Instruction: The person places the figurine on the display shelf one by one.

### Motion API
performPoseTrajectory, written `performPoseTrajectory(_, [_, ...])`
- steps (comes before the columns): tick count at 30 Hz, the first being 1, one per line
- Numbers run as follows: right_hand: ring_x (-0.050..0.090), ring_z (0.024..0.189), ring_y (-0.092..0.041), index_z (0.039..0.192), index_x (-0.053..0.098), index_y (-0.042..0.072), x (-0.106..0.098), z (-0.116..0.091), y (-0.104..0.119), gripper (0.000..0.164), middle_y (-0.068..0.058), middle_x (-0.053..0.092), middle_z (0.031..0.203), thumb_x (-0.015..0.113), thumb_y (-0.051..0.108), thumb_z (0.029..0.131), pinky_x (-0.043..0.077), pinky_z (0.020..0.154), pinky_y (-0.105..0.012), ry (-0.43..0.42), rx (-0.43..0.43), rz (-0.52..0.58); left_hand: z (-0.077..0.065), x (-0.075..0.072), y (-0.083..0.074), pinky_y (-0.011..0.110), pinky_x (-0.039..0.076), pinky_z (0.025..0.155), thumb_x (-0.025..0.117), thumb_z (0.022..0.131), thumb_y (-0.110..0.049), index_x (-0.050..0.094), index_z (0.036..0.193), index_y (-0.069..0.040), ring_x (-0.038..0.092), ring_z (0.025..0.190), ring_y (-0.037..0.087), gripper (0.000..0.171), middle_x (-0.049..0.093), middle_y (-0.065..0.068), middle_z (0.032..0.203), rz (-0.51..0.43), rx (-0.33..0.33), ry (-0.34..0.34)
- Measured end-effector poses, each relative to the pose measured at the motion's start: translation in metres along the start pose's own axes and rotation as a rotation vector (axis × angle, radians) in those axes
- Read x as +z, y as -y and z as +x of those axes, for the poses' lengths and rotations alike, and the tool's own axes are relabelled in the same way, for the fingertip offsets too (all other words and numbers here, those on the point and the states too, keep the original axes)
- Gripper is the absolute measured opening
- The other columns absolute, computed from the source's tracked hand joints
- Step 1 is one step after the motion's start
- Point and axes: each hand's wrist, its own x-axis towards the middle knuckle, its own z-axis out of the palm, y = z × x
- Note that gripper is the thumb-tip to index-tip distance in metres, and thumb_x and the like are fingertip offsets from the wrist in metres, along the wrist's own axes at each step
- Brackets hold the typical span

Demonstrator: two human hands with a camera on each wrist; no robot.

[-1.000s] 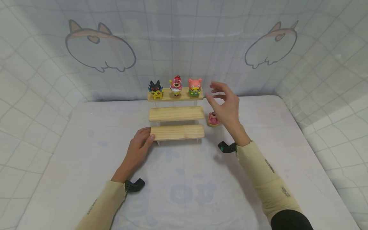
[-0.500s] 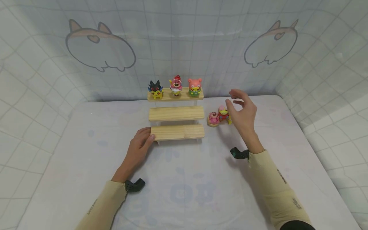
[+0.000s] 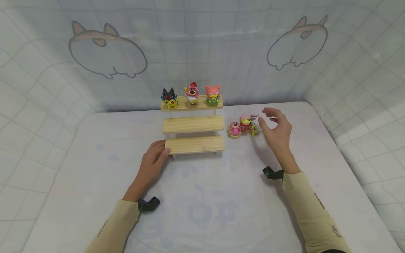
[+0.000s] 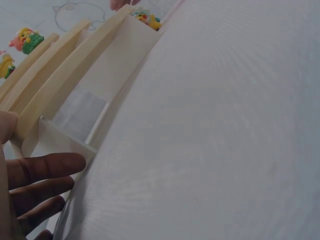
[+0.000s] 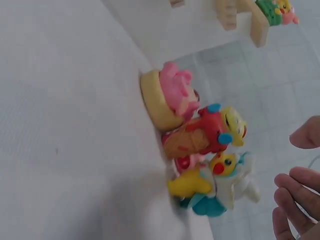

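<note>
My left hand (image 3: 152, 160) holds the left end of the lowest step of a three-tier wooden display stand (image 3: 194, 144). In the left wrist view its thumb lies on the board's end and the fingers (image 4: 47, 170) reach below, beside the side support. My right hand (image 3: 278, 131) hovers just right of a cluster of toy figurines, thumb and fingers apart with nothing between them. That cluster has a pink bear figurine (image 3: 235, 129) on a tan base, a red-clothed figurine (image 3: 245, 123) with a yellow face, and a white-and-yellow figurine (image 3: 254, 125) nearest the right hand.
On the top tier stand a black-eared yellow figurine (image 3: 169, 98), a pink bear with a red hat (image 3: 192, 93) and a pink-hooded figurine (image 3: 213, 95). A white cloth (image 3: 202, 196) covers the table. A gridded curtain (image 3: 202, 45) hangs behind.
My right hand has moved right, from beside the top tier to the far side of the figurine cluster, uncovering those figurines. The left hand has stayed on the stand.
</note>
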Motion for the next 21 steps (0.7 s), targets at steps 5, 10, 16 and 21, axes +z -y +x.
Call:
performPoseTrajectory(5, [0.058, 0.101, -0.022, 0.115, 0.066, 0.006, -0.002, -0.003, -0.004, 0.038, -0.006, 0.068, 0.106, 0.075, 0.029, 0.086, 0.046, 0.088, -0.041, 0.051, 0.038, -0.085, -0.001, 0.001, 0.000, 0.042, 0.031, 0.108, 0.051, 0.103, -0.025, 0.071, 0.103, -0.011, 0.042, 0.129, 0.021, 0.024, 0.060, 0.000, 0.127, -0.003, 0.002, -0.004])
performPoseTrajectory(10, [0.057, 0.098, -0.024, 0.113, 0.064, 0.005, 0.000, -0.009, -0.008, 0.041, -0.008, 0.067, 0.100, 0.076, 0.031, 0.084, 0.045, 0.086, -0.041, 0.108, 0.093, -0.129, -0.001, 0.001, -0.001, 0.041, 0.030, 0.108, 0.052, 0.102, -0.024, 0.071, 0.106, -0.010, 0.043, 0.129, 0.020, 0.024, 0.061, -0.001, 0.126, -0.001, 0.004, -0.002])
performPoseTrajectory(16, [0.056, 0.096, -0.026, 0.109, 0.064, 0.002, 0.003, -0.011, -0.012, 0.037, -0.011, 0.064, 0.101, 0.077, 0.021, 0.080, 0.046, 0.083, -0.043, 0.154, 0.088, -0.137, 0.000, 0.001, -0.001, 0.045, 0.030, 0.108, 0.052, 0.102, -0.024, 0.070, 0.113, -0.007, 0.042, 0.130, 0.023, 0.027, 0.061, 0.003, 0.126, 0.006, -0.005, 0.001])
performPoseTrajectory(21, [0.057, 0.095, -0.027, 0.108, 0.065, 0.002, 0.005, -0.011, -0.016, 0.035, -0.010, 0.064, 0.103, 0.077, 0.019, 0.080, 0.048, 0.081, -0.044, 0.176, 0.082, -0.144, 0.000, 0.002, 0.000, 0.046, 0.030, 0.108, 0.051, 0.103, -0.024, 0.069, 0.114, -0.005, 0.043, 0.129, 0.025, 0.029, 0.061, 0.005, 0.126, 0.007, -0.013, -0.001])
